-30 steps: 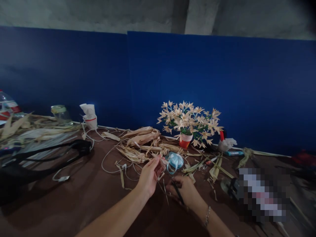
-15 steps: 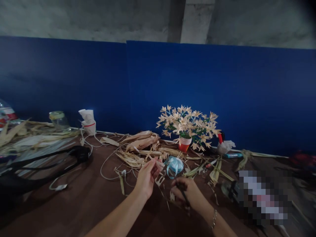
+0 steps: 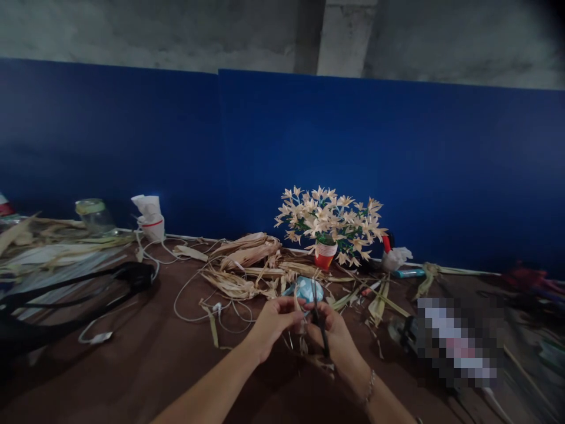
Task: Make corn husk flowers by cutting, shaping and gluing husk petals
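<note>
Close work above the brown tabletop (image 3: 128,368).
My left hand (image 3: 274,323) pinches a pale husk strip (image 3: 297,301); my right hand (image 3: 339,337) grips a dark scissors-like tool (image 3: 324,338). Both lie before me, just this side of the light-blue bundle (image 3: 304,288).

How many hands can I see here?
2: the left hand, and close beside it the right hand, gripping a dark tool. Both are in front of the blue ribbon.

Dark scissors (image 3: 323,337), pale husk strip (image 3: 297,299) alongside
</note>
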{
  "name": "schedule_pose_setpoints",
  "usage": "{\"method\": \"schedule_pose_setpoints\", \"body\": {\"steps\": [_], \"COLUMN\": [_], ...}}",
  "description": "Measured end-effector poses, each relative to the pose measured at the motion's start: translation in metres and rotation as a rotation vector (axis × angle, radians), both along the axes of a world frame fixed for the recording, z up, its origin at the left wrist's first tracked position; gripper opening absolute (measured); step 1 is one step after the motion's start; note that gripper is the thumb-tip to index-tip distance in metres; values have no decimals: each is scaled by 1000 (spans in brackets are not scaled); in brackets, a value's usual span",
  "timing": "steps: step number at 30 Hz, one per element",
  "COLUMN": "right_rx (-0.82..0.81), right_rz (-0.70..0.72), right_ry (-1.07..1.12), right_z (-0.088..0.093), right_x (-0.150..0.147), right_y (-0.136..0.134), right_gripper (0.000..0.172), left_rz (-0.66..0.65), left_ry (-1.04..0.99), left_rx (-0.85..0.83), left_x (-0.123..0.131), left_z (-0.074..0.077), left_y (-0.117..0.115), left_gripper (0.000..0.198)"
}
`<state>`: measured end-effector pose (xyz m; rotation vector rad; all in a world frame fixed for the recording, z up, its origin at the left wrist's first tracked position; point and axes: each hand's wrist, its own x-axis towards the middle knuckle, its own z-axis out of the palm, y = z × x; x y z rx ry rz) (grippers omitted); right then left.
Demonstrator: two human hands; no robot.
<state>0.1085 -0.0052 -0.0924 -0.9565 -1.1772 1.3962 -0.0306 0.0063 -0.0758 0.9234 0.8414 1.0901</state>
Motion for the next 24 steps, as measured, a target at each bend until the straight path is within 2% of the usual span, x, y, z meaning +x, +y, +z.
{"method": "schedule_pose_setpoints", "body": {"steps": [3,7,12,18,20,24], "right_rx": [5,0,38,-39,-57,-5], "right_rz": [-54,-43,-111,-26,-14,-86], "right_ry": [19,59,-13,4,20,-17], "right_z": [3,3,-1,13,16,12], "right_x": [-1,-4,-1,5,5,4], "right_y": [0,0,2,-1,-2,-1], "right_gripper": [46,50,43,39,40,42], "left_rz": [6,59,92,212,179,60], "left_ry": [21,27,56,52,36,-7], "left_rx": [13,-19,-6,22,22,8], "left_x": [-2,0,3,6,6,1], "left_z": [-1,-3,-3,-2,-4,-10], "left_y": [2,1,-1,-3,-2,4], "left_gripper": [34,28,20,21,21,21]}}
